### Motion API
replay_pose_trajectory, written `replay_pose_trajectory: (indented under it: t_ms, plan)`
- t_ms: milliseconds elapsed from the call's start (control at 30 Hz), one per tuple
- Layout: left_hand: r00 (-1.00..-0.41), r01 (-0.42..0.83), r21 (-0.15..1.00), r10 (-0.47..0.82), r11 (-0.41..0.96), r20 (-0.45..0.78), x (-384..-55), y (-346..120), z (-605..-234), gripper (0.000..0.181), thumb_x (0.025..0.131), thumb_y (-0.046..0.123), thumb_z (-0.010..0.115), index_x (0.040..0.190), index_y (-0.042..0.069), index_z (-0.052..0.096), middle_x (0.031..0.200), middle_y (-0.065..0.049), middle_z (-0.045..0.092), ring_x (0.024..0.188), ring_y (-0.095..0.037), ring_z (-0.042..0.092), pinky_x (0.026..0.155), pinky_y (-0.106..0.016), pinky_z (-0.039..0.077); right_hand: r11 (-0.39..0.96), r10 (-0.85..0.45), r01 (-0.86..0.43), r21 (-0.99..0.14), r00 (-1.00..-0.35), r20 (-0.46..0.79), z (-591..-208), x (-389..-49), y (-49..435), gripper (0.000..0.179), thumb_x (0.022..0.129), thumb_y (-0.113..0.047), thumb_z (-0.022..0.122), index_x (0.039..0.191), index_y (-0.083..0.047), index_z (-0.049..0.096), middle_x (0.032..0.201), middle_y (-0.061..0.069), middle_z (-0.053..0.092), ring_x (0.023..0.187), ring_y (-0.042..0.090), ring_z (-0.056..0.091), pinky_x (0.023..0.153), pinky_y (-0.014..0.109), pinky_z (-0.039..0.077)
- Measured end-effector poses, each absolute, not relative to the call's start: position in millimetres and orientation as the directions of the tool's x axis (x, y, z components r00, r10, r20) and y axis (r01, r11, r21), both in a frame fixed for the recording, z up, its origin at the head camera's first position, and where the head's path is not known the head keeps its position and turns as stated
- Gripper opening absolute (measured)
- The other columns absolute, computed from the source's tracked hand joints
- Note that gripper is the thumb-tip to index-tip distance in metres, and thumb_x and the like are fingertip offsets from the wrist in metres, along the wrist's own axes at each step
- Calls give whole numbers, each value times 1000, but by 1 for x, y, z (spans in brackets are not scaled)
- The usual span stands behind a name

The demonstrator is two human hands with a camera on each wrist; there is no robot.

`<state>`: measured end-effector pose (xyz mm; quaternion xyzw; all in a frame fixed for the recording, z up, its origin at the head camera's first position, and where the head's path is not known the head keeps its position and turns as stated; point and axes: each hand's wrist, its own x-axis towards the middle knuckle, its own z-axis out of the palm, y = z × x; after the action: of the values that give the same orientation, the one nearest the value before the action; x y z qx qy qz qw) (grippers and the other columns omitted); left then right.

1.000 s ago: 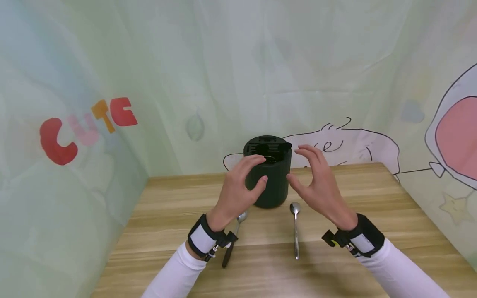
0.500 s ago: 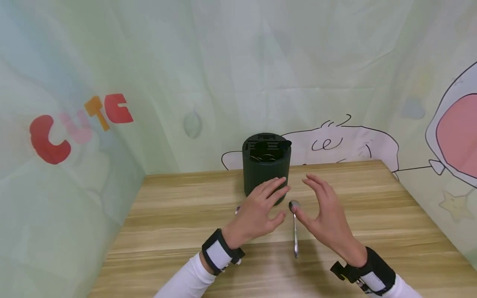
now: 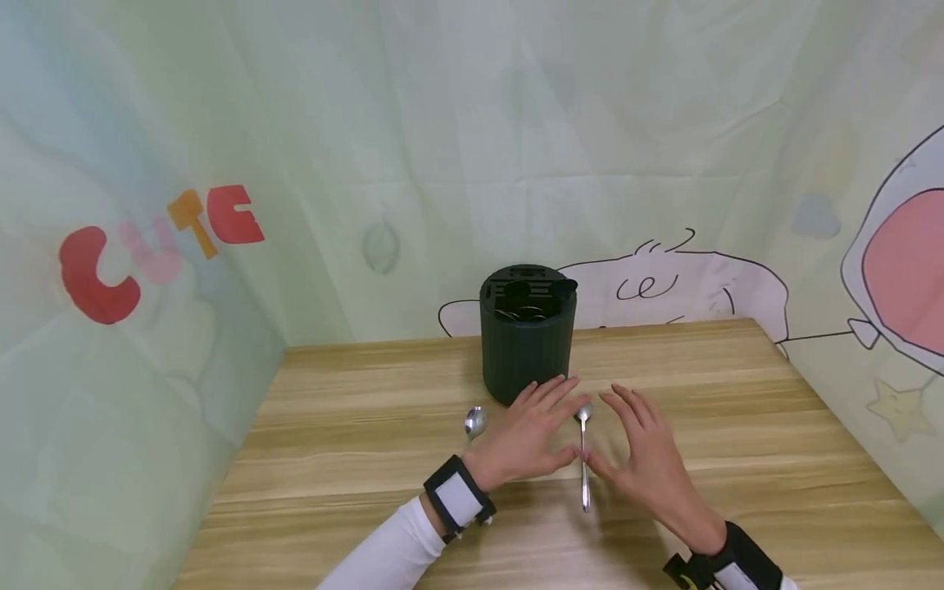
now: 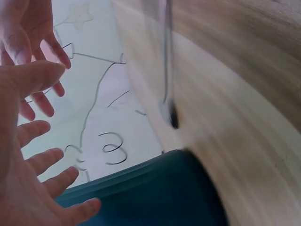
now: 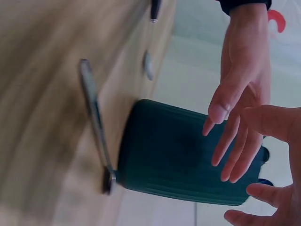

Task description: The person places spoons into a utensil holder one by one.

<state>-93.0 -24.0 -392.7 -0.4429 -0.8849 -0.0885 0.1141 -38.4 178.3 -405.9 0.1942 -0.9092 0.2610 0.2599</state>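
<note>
My left hand [image 3: 527, 434] hovers above the table in front of a dark green utensil holder [image 3: 525, 352], its fingers spread and holding nothing. To its right my right hand [image 3: 642, 455] is also in the air, fingers relaxed and parted, nothing in its grasp. Between and below the two hands a metal spoon [image 3: 586, 483] lies on the table, bowl toward the holder; the wrist views show both hands apart from it. Under my left forearm lies a second spoon [image 3: 475, 421]; the right wrist view shows its dark handle [image 5: 155, 10].
The wooden table [image 3: 354, 426] backs onto a printed fabric curtain [image 3: 442, 164] with cartoon drawings. The holder stands near the table's rear edge, with a slotted top and dark openings; thin metal rims show inside it.
Both hands have come down and back from the holder's top toward the spoon in front. My left hand has also shifted right, and the two hands are closer together. The holder and spoons stay put.
</note>
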Motion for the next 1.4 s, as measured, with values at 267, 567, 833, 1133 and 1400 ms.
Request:
replay_pose_trajectory:
  t_ms: [267,567,833,1133,1400]
  plan:
    - [-540,834,-30,826,551,164,-102,-6,-411,56,88,23,60,139,19,38,143,-2,36,131,-16,25,104,-35,31,814,-252,-450,-368,-843,475,-436,-38,179,83,65,-40,79,131,-4,43,131,19,44,118,37,37,85,62,38]
    - [-526,841,-111,848,529,58,-109,7,-415,47,90,17,58,135,18,44,142,0,38,131,-16,27,106,-30,24,874,-219,-324,-362,-927,303,-449,-38,175,91,65,-46,79,134,-2,39,129,21,47,114,41,40,86,62,38]
    - [-537,840,-91,843,535,-4,-111,12,-424,41,86,16,63,125,20,55,135,4,47,127,-17,34,105,-30,28,918,-191,-242,-316,-964,184,-462,-40,171,88,63,-60,74,124,-2,50,117,16,53,106,39,45,80,57,41]
    - [-540,838,-72,841,541,37,-112,12,-428,19,86,19,63,105,23,66,107,11,59,110,-12,46,95,-25,36,932,-216,-249,-264,-965,147,-458,-42,173,62,65,-55,75,107,-11,62,111,9,52,101,33,46,74,53,42]
    - [-555,824,-93,829,559,65,-111,7,-431,13,83,19,67,92,27,68,95,12,58,101,-10,47,88,-31,40,910,-261,-297,-288,-952,158,-457,-41,178,42,69,-37,78,98,-12,63,104,6,53,94,29,49,70,47,45]
